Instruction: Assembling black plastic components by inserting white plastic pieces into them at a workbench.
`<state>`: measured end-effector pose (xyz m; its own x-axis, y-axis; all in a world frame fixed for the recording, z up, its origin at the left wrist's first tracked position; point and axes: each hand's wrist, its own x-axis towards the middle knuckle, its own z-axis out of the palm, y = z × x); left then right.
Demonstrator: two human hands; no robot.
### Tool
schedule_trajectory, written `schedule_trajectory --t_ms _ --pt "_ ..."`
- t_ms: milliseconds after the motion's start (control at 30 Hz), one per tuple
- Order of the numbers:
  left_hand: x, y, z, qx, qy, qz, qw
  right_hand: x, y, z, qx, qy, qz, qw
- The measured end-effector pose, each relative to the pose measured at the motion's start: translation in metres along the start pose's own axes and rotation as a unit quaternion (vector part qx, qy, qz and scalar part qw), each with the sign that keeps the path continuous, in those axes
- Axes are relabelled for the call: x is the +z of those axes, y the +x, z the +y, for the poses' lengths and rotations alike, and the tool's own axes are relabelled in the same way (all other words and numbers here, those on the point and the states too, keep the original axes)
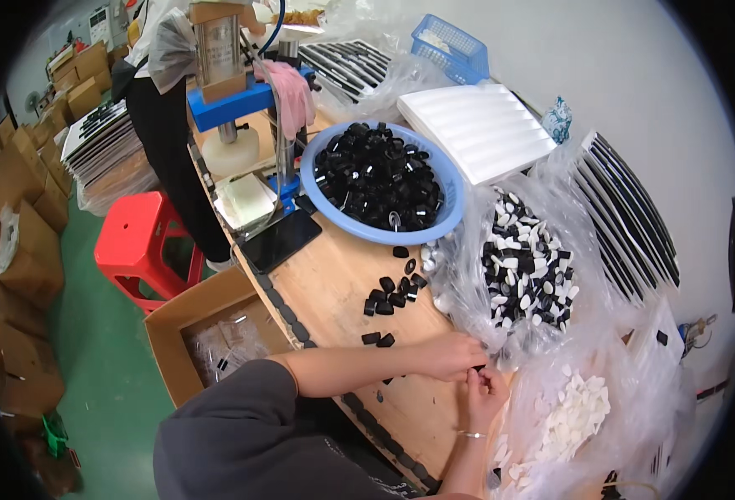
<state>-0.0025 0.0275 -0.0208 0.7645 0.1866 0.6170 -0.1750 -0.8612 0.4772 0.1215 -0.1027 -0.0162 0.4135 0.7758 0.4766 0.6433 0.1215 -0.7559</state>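
Cardboard formed the box beside my table, seemingly penning crumpled clear plastic. A blue basin presumably kept black caps from scattering; loose caps lay nearer, probably for easy reach. My left hand curled at a small black piece, its grip too hidden to tell; my right hand pinched narrowly on it, perhaps steadying it. Right of that, plastic sheeting cradled black-and-white pieces.

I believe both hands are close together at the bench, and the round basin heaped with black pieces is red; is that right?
Not quite: the head view shows the round basin is blue. The rest holds: it is heaped with black pieces, and the left hand and right hand are close together at the bench.
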Motion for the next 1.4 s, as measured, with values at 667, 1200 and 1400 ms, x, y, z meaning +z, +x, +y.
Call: schedule_trajectory --t_ms 667,1200,1400 --pt "0.001 -0.004 0.012 0.104 -0.007 0.064 0.992 -0.005 -0.013 -0.01 -0.046 -0.014 -0.028 0.998" --pt "0.005 -0.003 0.009 0.05 -0.128 0.027 0.99 -0.011 -0.008 -0.029 -0.069 -0.029 -0.005 0.997" --pt "0.006 -0.003 0.015 0.047 -0.13 0.028 0.99 -0.014 -0.013 -0.029 -0.075 -0.033 0.005 0.997"
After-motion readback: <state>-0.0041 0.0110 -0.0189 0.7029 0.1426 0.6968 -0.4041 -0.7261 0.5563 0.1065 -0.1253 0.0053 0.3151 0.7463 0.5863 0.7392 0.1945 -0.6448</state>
